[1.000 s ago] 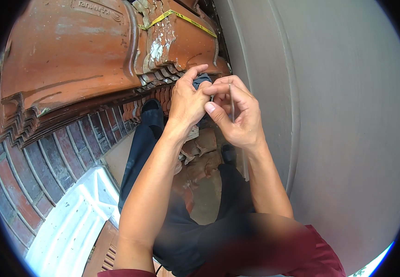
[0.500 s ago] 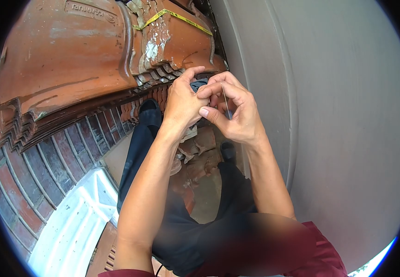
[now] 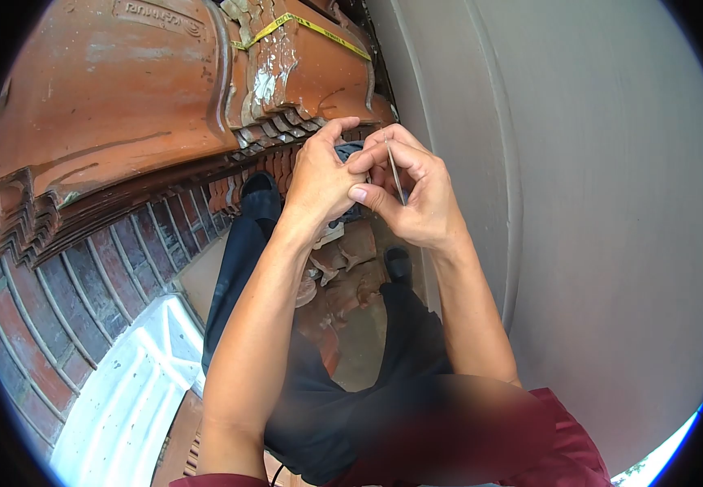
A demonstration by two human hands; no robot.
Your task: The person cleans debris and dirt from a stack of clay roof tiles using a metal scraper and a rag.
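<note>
Wall, one grey plastered face, fills the whole right side and runs down past the person's right arm. Against it on the left stand two stacks of terracotta roof tiles, nested one over another, the farther stack bound by one yellow strap. Below them one band of red brickwork curves toward the lower left, with one white panel at its foot. Broken tile pieces lie on the ground between the person's two dark shoes.

Two hands meet in front of the near edge of the tile stacks. The left hand is curled narrow, fingertips pinching a small dark grey object, mostly hidden, so its form cannot be told. The right hand touches the left, thumb and forefinger closed on a thin metal needle, a straight, slim grey sliver standing nearly upright beside the dark object.

Open room is scant: the hands sit in the narrow gap between tile edge and wall, both just beside them.
</note>
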